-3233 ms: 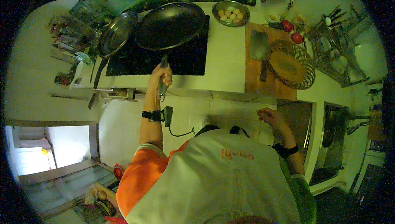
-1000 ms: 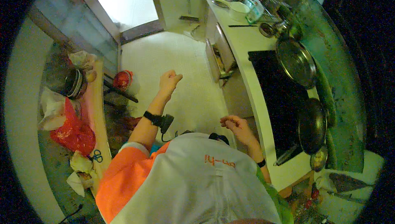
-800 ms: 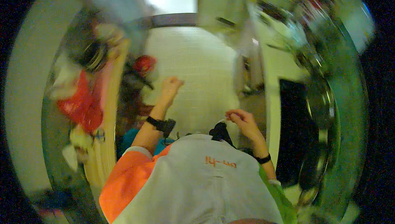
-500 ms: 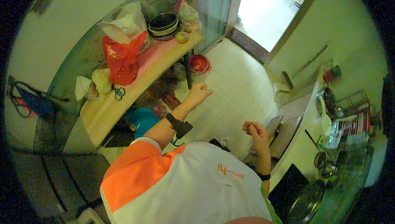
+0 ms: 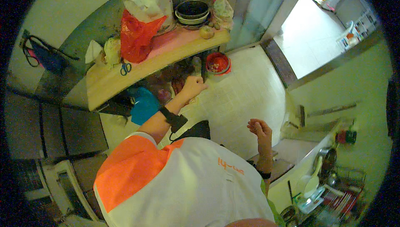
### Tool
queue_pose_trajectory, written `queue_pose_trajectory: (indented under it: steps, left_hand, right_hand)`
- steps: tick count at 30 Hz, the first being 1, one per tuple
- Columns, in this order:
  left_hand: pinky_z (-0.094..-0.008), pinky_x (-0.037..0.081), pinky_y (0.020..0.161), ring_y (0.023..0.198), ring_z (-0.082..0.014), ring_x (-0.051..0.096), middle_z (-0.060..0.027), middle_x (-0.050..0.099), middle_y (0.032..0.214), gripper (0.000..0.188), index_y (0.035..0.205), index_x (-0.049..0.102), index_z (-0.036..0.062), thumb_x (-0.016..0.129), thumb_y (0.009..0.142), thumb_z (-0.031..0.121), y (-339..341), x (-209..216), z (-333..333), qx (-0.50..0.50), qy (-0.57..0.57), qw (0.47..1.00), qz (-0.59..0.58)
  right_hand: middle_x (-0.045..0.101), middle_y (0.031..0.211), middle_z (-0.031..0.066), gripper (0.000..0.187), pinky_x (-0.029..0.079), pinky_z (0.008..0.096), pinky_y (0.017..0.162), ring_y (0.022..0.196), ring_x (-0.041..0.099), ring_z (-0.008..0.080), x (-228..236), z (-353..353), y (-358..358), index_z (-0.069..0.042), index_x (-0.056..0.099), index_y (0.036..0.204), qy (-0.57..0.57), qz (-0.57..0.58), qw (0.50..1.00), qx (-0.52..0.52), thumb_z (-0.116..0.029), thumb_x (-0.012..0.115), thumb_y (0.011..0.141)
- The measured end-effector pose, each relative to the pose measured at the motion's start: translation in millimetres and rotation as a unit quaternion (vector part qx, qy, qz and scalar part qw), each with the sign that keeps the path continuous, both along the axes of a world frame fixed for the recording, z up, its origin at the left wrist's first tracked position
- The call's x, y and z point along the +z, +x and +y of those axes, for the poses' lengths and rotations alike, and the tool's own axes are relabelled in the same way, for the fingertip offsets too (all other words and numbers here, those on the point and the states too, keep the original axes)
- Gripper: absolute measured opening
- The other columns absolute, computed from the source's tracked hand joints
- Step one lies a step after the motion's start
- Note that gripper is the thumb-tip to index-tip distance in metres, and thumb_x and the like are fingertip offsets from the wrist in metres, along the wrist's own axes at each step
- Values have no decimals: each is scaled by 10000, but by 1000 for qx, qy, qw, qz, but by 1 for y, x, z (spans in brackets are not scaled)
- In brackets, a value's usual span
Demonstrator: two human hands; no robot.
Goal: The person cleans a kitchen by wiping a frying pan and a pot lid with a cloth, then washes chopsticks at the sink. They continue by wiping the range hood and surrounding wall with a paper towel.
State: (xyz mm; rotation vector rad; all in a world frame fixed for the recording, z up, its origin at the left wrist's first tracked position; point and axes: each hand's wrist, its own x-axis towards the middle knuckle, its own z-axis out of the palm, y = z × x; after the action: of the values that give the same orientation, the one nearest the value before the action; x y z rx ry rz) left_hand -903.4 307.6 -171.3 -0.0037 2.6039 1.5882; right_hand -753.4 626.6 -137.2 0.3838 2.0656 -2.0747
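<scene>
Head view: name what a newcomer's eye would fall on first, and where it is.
Probably the vivid red plastic bag on the wooden table at upper left, then the glaring doorway at upper right. The orange sleeve at lower left and the red bucket by the table's right end also stand out. Near the middle, the left hand and right hand show no object in them.

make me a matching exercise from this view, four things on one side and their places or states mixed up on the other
Things
1. scissors
2. red-lined bucket
3. white long-handled utensil
4. left hand

Places or states
A. fingers curled
B. on the floor
C. on the wooden table
D. lower right of the picture

Pairs: 1-C, 2-B, 3-D, 4-A
</scene>
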Motion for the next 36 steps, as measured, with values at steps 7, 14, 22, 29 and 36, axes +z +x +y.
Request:
queue_pose_trajectory:
  steps: [7,14,22,29,36]
  left_hand:
    - [-313,363,481,522,-111,405,-16,420,513,305,549,467,49,702,668,201,-96,-24,7,44,-10,999,-30]
    - [-303,384,478,507,-110,455,-21,520,526,344,564,509,74,740,721,276,-193,-13,45,4,60,996,-66]
    - [-315,390,474,508,-114,449,-17,450,518,321,554,488,62,727,700,220,-226,-25,37,60,42,996,-57]
    - [-299,391,506,547,-110,454,-17,513,579,280,600,539,67,743,720,216,-212,-31,11,197,29,979,-49]
    - [-284,307,488,525,-96,345,17,377,540,349,560,437,77,729,721,180,-190,-9,79,308,18,949,-57]
  right_hand:
    - [665,959,92,286,494,290,788,884,638,182,-4,27,-107,8,633,1053,12,7,1000,27,-244,549,946]
    - [669,940,93,271,492,305,791,871,634,175,8,43,-184,12,632,1051,50,-13,999,12,-222,542,949]
    - [669,976,88,260,502,299,794,896,643,167,3,52,-272,-1,629,1061,66,-14,991,117,-212,519,955]
    - [659,960,74,280,477,288,800,882,606,151,-1,58,-363,17,619,1074,43,8,962,270,-223,544,951]
    - [656,984,71,261,480,283,823,903,616,148,4,108,-423,6,615,1072,42,24,927,371,-211,531,955]
